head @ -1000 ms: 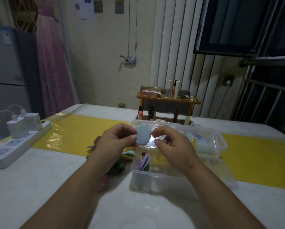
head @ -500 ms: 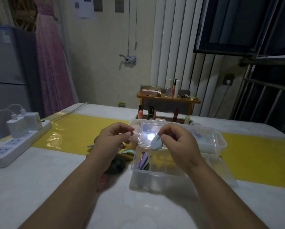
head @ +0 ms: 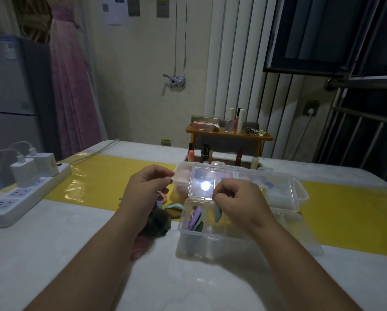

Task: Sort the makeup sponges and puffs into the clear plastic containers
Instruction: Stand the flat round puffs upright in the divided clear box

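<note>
Dim white worktop [head: 80,248], blue puff going into the near box.
Our right hand [head: 239,205] pinches the blue puff [head: 218,215] on edge, partly below the rim of the near clear container [head: 210,240], just right of the purple puffs [head: 196,217]. Left hand [head: 147,189] is curled, and we see nothing in it. Risks: the puff tips flat on release, or the wrist shoves the light container toward the loose puffs [head: 158,223] on its left.

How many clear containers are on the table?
2: near container, under the right hand holding a blue puff; far container behind it. Clear plastic at right may be a lid.
</note>
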### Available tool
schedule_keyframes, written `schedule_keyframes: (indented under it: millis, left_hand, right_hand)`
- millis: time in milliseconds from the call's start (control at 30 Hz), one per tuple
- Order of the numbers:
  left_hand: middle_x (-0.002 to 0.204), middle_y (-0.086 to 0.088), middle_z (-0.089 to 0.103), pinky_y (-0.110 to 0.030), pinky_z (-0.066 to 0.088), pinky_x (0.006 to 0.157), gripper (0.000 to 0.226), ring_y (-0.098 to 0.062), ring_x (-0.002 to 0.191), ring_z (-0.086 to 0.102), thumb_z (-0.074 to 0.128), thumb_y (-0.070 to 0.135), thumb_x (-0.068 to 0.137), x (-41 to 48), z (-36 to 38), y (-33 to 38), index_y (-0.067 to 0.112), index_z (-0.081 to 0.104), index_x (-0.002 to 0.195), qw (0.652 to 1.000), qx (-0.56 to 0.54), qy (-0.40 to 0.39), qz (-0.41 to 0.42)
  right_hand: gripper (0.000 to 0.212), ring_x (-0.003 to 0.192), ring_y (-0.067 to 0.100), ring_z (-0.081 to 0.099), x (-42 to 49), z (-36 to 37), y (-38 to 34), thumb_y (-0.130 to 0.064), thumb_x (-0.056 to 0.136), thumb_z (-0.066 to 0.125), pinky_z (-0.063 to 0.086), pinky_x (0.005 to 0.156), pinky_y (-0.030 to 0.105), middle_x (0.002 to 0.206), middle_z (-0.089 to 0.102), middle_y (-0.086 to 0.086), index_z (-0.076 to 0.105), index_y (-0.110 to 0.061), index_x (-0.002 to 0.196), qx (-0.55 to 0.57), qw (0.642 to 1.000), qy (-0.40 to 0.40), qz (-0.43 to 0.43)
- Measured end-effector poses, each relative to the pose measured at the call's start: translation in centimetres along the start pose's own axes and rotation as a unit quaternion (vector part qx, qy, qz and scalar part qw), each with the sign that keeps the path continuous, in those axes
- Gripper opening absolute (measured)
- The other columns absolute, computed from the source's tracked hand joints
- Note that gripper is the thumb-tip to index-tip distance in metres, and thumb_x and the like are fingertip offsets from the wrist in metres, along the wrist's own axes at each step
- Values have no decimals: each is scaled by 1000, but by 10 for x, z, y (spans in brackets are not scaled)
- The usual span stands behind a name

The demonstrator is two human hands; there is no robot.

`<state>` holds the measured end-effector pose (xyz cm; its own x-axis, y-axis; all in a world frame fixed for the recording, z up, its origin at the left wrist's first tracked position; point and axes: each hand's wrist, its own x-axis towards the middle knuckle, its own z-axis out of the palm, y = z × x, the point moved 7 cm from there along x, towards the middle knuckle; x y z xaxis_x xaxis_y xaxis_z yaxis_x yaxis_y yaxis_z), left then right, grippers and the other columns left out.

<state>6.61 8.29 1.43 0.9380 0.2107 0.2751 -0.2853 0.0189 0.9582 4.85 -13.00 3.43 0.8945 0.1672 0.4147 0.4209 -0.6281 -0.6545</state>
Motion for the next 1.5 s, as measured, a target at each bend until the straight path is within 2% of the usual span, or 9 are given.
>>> schedule_keyframes:
  millis: [133, 400, 567, 767, 967, 1067, 1233, 1400, 1500]
  left_hand:
    - [74, -5, 65, -27, 46, 59, 27, -24, 75, 58, 58, -6, 88, 1, -1, 0, 15, 71, 78, 1000, -1, 8, -2]
    - [74, -6, 66, -27, 45, 60, 28, -24, 75, 58, 59, -7, 86, 2, -5, -1, 16, 71, 76, 1000, -9, 21, -3]
    - [77, -7, 66, -29, 45, 62, 27, -24, 76, 58, 60, -5, 86, 1, -5, -1, 17, 72, 76, 1000, -4, 21, -5]
    - [79, -8, 66, -27, 44, 59, 25, -23, 73, 57, 60, -3, 86, 3, -8, -3, 17, 72, 78, 1000, 5, 25, -10]
    - [84, -3, 68, -30, 46, 68, 21, -21, 79, 60, 61, 0, 88, 7, -18, -3, 18, 71, 82, 995, 82, 64, 5]
    - [79, 6, 68, -35, 51, 70, 20, -21, 77, 64, 62, 8, 85, 8, -25, -2, 27, 69, 87, 964, 246, 91, 37]
    - [86, 14, 68, -31, 47, 75, 20, -16, 89, 60, 63, 18, 85, 6, -8, -3, 31, 72, 98, 881, 465, 26, 81]
    - [95, 12, 71, -34, 47, 87, 18, -18, 99, 60, 67, 32, 85, 8, 4, -14, 35, 74, 100, 850, 518, -28, 88]
    - [101, 14, 71, -39, 37, 101, 26, -17, 108, 59, 64, 49, 84, 8, 12, -24, 42, 70, 109, 797, 592, -78, 91]
  right_hand:
    - [16, 70, 11, 58, 0, 2, -1, -15, 85, 60, 49, 62, 28, 68, 62, -6, 69, -22, 74, -7, 1000, -12, -3]
    - [16, 69, 12, 59, -1, 3, -3, -15, 83, 61, 53, 63, 32, 66, 62, -8, 70, -23, 73, -27, 999, -14, -16]
    - [15, 77, 11, 63, -3, 18, 2, -23, 81, 58, 58, 75, 40, 75, 67, -7, 71, -27, 75, -79, 991, -107, 23]
    - [10, 81, 12, 62, -4, 21, 2, -27, 80, 61, 57, 77, 38, 85, 66, -9, 62, -37, 81, -144, 980, -131, 40]
    - [9, 83, 10, 61, -4, 21, 0, -29, 86, 63, 56, 79, 38, 84, 66, -11, 63, -35, 79, -147, 980, -129, 31]
    - [13, 84, 8, 60, -4, 20, -1, -25, 87, 62, 56, 81, 36, 86, 66, -11, 64, -36, 81, -138, 982, -125, 25]
    - [17, 85, 7, 59, -5, 18, 0, -21, 87, 62, 56, 81, 33, 87, 64, -13, 63, -37, 82, -109, 988, -110, 24]
    - [18, 84, 7, 59, -4, 15, -3, -18, 88, 59, 55, 78, 31, 88, 65, -13, 66, -34, 86, -89, 991, -100, 19]
    - [18, 84, 7, 60, -4, 14, -3, -17, 89, 57, 54, 76, 29, 88, 66, -11, 68, -32, 88, -81, 992, -93, 21]
